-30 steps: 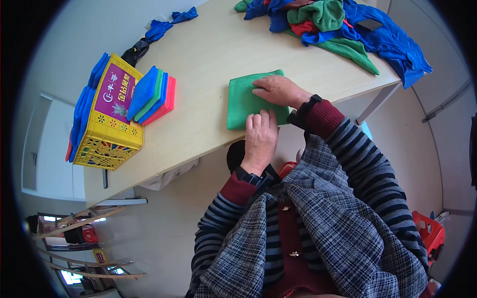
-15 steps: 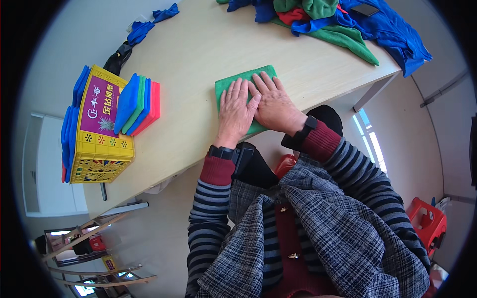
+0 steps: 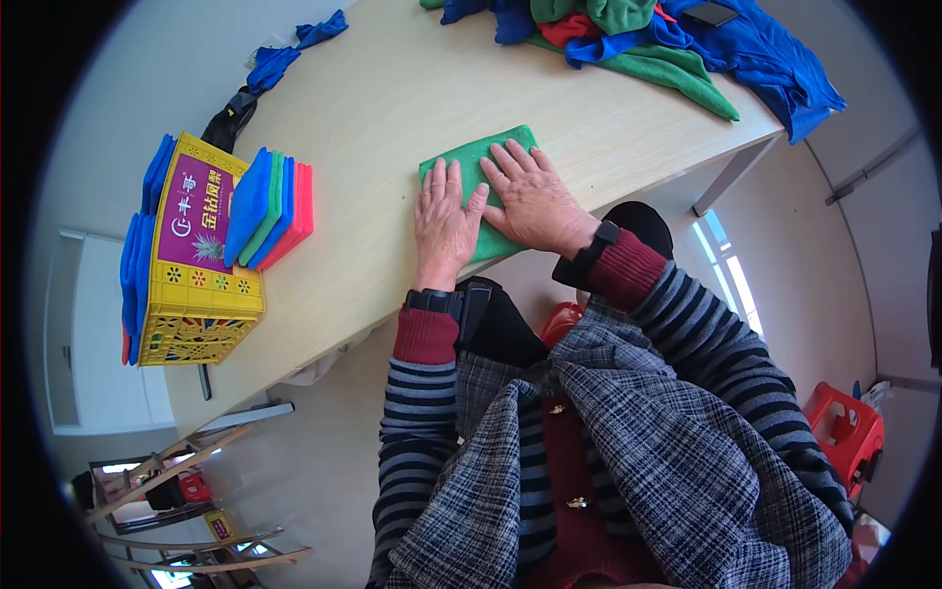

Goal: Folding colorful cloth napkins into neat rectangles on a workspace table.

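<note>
A folded green towel [image 3: 479, 147] lies flat near the front edge of the pale wooden table. My left hand [image 3: 447, 218] rests palm down on its left part, fingers stretched out toward the far side. Across its middle and right part lies my right hand [image 3: 536, 200], also flat, with the fingers spread. The thumbs come close to each other over the cloth. Neither hand grips anything. Both palms hide much of the towel's near half.
A yellow plastic crate [image 3: 206, 294] stands at the table's left, with a stack of folded blue, green and red towels [image 3: 270, 211] beside it. Loose towels [image 3: 628, 49] are heaped at the far right, a dark phone [image 3: 710, 13] on top. A red stool [image 3: 846, 432] stands at right.
My hands have drawn apart on the towel, the left one shifting left. More green cloth shows between them. The whole view has shifted slightly.
</note>
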`<state>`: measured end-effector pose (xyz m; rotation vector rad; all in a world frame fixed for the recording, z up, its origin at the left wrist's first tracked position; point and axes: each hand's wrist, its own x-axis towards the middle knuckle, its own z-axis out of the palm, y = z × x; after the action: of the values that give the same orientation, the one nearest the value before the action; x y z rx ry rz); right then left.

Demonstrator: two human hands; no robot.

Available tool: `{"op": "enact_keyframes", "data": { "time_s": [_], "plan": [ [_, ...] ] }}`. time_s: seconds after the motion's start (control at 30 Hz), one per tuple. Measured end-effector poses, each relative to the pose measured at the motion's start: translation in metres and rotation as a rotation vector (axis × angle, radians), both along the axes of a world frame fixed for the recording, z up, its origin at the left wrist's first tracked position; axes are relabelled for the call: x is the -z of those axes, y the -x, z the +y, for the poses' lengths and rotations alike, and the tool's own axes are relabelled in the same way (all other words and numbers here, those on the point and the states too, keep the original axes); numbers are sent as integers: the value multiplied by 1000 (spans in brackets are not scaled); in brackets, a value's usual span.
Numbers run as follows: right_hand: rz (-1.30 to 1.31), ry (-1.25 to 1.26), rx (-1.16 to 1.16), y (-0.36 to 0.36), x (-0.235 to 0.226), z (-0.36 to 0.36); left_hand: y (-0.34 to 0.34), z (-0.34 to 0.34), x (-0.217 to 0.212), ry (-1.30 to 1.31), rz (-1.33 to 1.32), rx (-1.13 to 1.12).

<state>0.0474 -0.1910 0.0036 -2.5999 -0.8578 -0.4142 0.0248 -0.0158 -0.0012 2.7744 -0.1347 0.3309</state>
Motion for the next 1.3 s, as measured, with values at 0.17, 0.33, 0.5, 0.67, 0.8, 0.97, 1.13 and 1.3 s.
{"op": "enact_keyframes", "data": {
  "time_s": [0.17, 0.33, 0.5, 0.67, 0.8, 0.97, 1.13, 1.3],
  "plan": [
    [76, 29, -18, 0, -11, -1, 16, 5, -4, 1, 47, -102],
    [-12, 17, 74, -10, -9, 6, 26, 1, -14, -74, 45, -114],
    [2, 63, 102, -18, 3, 13, 10, -7, -19, -131, -57, 17],
    [0, 59, 75, -18, 7, 14, -12, -6, -7, -40, -38, 139],
    [22, 73, 57, -20, 4, 12, -15, -6, -2, -15, -13, 132],
    [4, 128, 83, -22, 4, 9, -14, -9, -3, -29, -10, 121],
    [-11, 123, 68, -19, 2, 10, -9, -7, -2, -28, -12, 98],
    [-43, 162, 78, -18, -3, 10, 1, -5, -4, -49, -27, 63]
  ]
}}
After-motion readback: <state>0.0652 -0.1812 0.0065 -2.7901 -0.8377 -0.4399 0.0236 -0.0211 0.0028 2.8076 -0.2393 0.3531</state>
